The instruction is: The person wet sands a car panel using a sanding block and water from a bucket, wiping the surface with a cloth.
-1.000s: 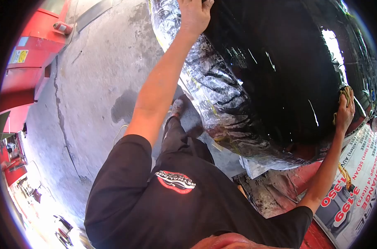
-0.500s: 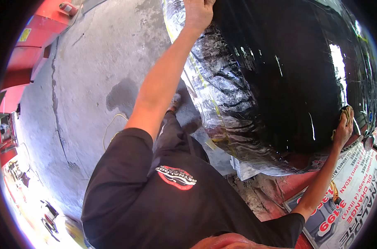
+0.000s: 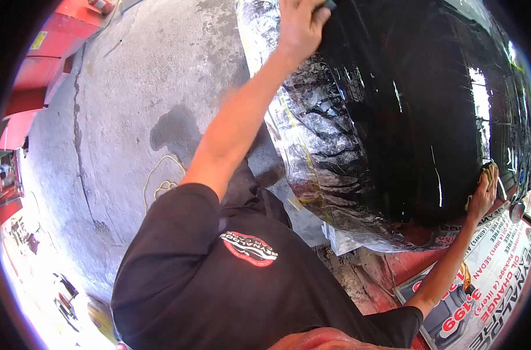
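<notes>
In the head view, a glossy black car panel (image 3: 394, 116) curves in front of me, bordered by clear plastic film (image 3: 321, 140) along its near side. At the top of the view my left hand (image 3: 300, 26) is on the panel's edge, fingers bent around a small teal pad (image 3: 329, 5), mostly hidden and cut off by the frame. Far to the right, my right hand (image 3: 481, 197) is closed on a yellowish cloth (image 3: 489, 170), pressed to the panel's lower right part. Thin white streaks and bright reflections show on the black surface.
A printed banner (image 3: 493, 280) with oil change prices lies below my right arm. Concrete floor (image 3: 131, 99) with a dark wet patch stretches left, where a thin yellowish cord (image 3: 145, 184) lies. Red equipment (image 3: 49, 46) stands at the far left.
My left hand has moved slightly right and down, and the teal pad now shows at its fingers. My right hand stays with the cloth at nearly the same spot.
</notes>
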The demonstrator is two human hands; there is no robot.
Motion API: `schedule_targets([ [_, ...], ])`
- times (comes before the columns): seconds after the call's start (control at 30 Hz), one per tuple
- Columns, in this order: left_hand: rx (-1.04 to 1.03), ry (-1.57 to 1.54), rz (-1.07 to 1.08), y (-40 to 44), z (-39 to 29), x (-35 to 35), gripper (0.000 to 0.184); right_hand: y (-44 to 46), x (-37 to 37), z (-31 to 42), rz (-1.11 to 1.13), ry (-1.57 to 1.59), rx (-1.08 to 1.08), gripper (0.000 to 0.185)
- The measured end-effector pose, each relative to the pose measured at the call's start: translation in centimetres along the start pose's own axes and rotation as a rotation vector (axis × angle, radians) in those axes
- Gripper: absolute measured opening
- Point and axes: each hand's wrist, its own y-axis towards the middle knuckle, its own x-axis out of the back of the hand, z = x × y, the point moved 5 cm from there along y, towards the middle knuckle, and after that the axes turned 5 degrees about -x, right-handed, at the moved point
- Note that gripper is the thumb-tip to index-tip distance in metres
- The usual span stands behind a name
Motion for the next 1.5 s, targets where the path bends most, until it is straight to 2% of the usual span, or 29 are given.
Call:
schedule_targets([
  [0.13,0.124,-0.090,0.160,-6.9,-7.5,2.3,0.042,-0.1,0.0,0.0,-0.010,-0.032,-0.043,0.044],
  [0.23,0.038,0.051,0.148,-5.2,-3.6,2.2,0.041,0.0,-0.1,-0.5,-0.001,-0.001,-0.047,0.045],
  [0.3,0.121,0.004,0.146,-0.9,4.0,0.7,0.034,0.1,0.0,-1.1,-0.002,-0.056,-0.014,0.045],
  [0.33,0.268,0.033,0.094,0.7,5.9,0.2,0.026,0.0,0.1,-0.6,-0.006,-0.033,-0.032,0.045],
  [0.37,0.307,0.019,0.058,1.9,7.2,-0.2,0.026,-0.1,0.1,0.4,-0.014,-0.008,-0.051,0.044],
  [0.47,0.417,-0.011,0.200,-1.0,4.8,0.0,0.034,-0.1,0.2,0.5,-0.016,0.008,-0.047,0.044],
  [0.53,0.209,0.098,0.052,-4.9,-3.2,1.5,0.037,-0.2,0.0,0.5,-0.009,0.020,-0.043,0.044],
  [0.6,0.184,0.016,0.132,-6.1,-5.4,2.7,0.038,-0.3,0.0,0.8,-0.009,0.048,-0.054,0.044],
  [0.67,0.099,0.049,0.137,-5.4,-3.5,2.4,0.033,-0.1,0.0,0.6,-0.009,0.050,-0.048,0.044],
  [0.77,0.196,0.043,0.096,-0.1,4.0,0.5,0.029,-0.3,0.2,0.8,-0.011,0.015,-0.045,0.043],
  [0.83,0.233,0.127,0.035,0.6,5.6,-0.3,0.027,-0.3,0.3,1.5,-0.023,0.011,-0.071,0.043],
  [0.9,0.321,-0.039,0.203,-0.6,2.8,0.2,0.030,-0.2,0.2,0.8,-0.026,0.009,-0.074,0.043],
  [0.93,0.136,0.094,0.105,-2.1,-2.8,1.3,0.034,-0.2,0.0,0.5,-0.027,0.009,-0.079,0.043],
  [1.0,0.013,-0.125,0.250,-5.5,-9.2,2.3,0.049,-0.3,0.1,1.0,-0.033,-0.011,-0.054,0.043],
  [1.07,-0.011,-0.173,0.331,-5.2,-9.2,2.0,0.049,-0.3,0.3,1.0,-0.039,-0.020,-0.040,0.043],
  [1.13,-0.093,-0.014,0.199,-1.4,-4.8,0.2,0.043,-0.3,0.1,0.8,-0.038,-0.014,-0.038,0.043],
  [1.2,0.201,-0.106,0.416,1.5,2.5,-4.0,0.041,-0.3,0.1,0.5,-0.045,-0.046,0.004,0.043],
  [1.3,0.005,0.063,0.082,4.2,-0.1,-2.6,0.028,-0.2,0.2,0.6,-0.061,-0.060,-0.007,0.042],
  [1.37,-0.063,0.030,0.119,1.0,-3.0,-1.2,0.040,-0.2,0.2,0.2,-0.065,-0.080,0.004,0.042],
  [1.43,0.018,-0.095,0.226,-3.4,-7.4,0.8,0.042,-0.2,-0.1,0.0,-0.070,-0.078,0.007,0.042],
  [1.47,0.021,-0.080,0.290,-4.3,-8.1,1.3,0.048,-0.2,0.0,0.1,-0.073,-0.070,0.005,0.042],
  [1.5,-0.045,-0.071,0.257,-3.4,-7.2,1.3,0.047,-0.3,0.1,0.0,-0.074,-0.065,0.004,0.042],
])
